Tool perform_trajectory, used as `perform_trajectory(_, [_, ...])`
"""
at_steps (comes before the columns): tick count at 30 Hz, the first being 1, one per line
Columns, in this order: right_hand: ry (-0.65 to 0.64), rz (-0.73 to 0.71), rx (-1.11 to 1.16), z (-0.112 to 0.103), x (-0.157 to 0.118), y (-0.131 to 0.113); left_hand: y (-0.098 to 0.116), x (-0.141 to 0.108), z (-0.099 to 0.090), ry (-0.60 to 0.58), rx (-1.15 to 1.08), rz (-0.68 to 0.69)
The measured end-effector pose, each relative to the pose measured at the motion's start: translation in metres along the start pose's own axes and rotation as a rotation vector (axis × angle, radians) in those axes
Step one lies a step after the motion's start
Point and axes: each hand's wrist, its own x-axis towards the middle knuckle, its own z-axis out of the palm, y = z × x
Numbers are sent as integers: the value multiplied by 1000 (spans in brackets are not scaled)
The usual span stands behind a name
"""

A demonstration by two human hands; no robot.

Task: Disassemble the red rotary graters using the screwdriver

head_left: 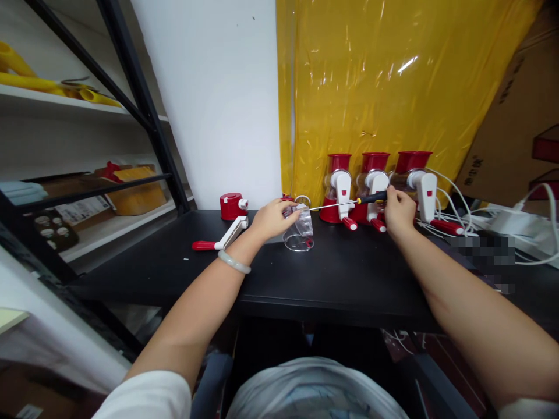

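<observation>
My left hand (275,218) is wrapped round a clear plastic grater body (304,224), whose round open end faces me just above the black table. In my right hand (399,209) is a screwdriver (371,198) with a black and yellow handle. Its long metal shaft points left, and the tip reaches the clear body near my left fingers. Whether the tip touches a screw is too small to tell. Left of my left hand lie a white crank handle with a red grip (220,237) and a red round part (231,206) with a white knob.
Three red-and-white rotary graters (340,186) stand along the back right. White cables and a power strip (509,221) lie at the far right. A black-framed shelf (148,122) rises on the left. Yellow sheeting (371,75) hangs behind the black table (340,279).
</observation>
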Motion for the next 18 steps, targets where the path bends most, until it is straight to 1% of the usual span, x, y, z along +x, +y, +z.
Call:
perform_trajectory(3, [44,42,46,0,-3,-4,-2,0,-2,-7,-5,18])
perform_trajectory(8, [0,148,191,4,-2,-9,-5,-1,-7,-25,5,21])
perform_trajectory(13, [-8,134,257,4,-3,-16,-9,-1,-9,-32,6,38])
perform_trajectory(16, [-21,154,266,3,-6,-21,-11,0,-10,-34,13,49])
perform_trajectory(18, [-35,178,315,3,-7,-24,-11,0,-10,-34,17,54])
